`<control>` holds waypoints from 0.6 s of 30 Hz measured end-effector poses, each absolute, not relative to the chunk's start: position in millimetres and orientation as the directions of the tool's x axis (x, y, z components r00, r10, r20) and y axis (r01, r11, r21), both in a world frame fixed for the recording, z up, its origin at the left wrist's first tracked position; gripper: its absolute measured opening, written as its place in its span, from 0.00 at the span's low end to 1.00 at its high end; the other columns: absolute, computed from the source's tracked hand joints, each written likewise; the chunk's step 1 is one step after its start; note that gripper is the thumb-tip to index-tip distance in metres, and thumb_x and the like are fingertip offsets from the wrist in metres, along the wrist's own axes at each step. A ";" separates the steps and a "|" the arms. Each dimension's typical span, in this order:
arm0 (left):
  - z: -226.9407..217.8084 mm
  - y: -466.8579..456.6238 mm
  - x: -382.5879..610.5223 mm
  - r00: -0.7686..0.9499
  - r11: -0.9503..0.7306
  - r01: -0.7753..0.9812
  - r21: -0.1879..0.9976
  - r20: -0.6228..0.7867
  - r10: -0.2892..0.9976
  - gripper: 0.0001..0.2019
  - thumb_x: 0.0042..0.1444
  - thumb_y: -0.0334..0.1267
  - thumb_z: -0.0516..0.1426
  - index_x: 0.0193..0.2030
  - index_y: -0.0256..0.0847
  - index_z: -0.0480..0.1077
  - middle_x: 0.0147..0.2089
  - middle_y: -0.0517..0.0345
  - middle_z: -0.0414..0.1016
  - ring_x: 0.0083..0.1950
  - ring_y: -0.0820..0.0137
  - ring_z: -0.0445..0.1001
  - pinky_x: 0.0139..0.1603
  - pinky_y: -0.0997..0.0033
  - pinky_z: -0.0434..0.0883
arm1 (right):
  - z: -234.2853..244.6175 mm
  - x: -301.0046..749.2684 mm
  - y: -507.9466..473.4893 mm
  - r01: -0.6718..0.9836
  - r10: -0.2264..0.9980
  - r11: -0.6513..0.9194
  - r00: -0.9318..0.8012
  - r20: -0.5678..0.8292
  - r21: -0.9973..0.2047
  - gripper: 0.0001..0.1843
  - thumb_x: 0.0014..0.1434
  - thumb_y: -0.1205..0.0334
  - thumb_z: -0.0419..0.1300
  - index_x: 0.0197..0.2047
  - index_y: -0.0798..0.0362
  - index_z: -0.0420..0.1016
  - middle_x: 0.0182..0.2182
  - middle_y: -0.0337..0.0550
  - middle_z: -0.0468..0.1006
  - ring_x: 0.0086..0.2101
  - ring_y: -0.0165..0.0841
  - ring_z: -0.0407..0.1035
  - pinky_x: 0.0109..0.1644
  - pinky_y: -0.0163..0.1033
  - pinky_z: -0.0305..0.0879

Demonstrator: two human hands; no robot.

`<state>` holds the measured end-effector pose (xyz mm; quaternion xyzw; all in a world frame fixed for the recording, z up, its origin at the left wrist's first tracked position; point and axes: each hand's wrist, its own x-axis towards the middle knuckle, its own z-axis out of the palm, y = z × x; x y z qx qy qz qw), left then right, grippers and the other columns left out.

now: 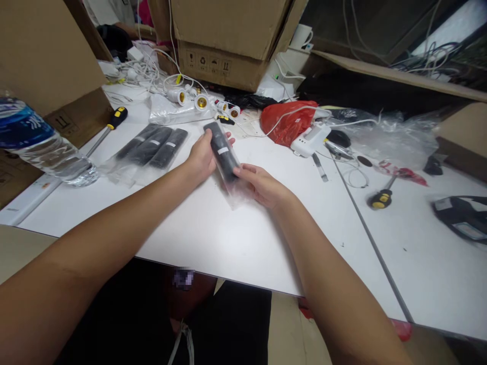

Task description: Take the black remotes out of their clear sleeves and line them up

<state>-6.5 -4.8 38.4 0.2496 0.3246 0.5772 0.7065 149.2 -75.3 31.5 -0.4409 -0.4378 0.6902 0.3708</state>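
Note:
Between my two hands I hold a long dark packet in clear plastic with a small white label point(224, 157), tilted above the white table. My left hand point(203, 154) is closed around its upper left side. At the lower end, my right hand point(261, 185) pinches the packet and its loose clear wrapper, thumb on top. Three similar dark packets point(152, 144) lie side by side on the table to the left of my left hand, their clear wrapper ends toward me. What is inside the wrapping I cannot make out.
A water bottle point(45, 142) and a screwdriver point(108, 129) are at the left. White lamp sockets point(201, 103), a red plastic bag point(285, 121) and a white power strip point(310, 139) lie behind my hands. Another screwdriver point(382, 197) is at the right. Cardboard boxes point(224, 30) stand behind.

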 end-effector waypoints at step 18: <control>24.9 22.1 -30.2 0.106 0.101 -0.438 0.893 -0.060 0.993 0.21 0.70 0.50 0.47 0.45 0.36 0.75 0.44 0.45 0.84 0.50 0.58 0.82 0.47 0.62 0.79 | 31.8 158.0 -76.3 -0.117 0.864 -0.386 -0.393 -0.314 -0.915 0.11 0.59 0.59 0.70 0.43 0.54 0.77 0.36 0.47 0.83 0.35 0.37 0.80 0.42 0.39 0.78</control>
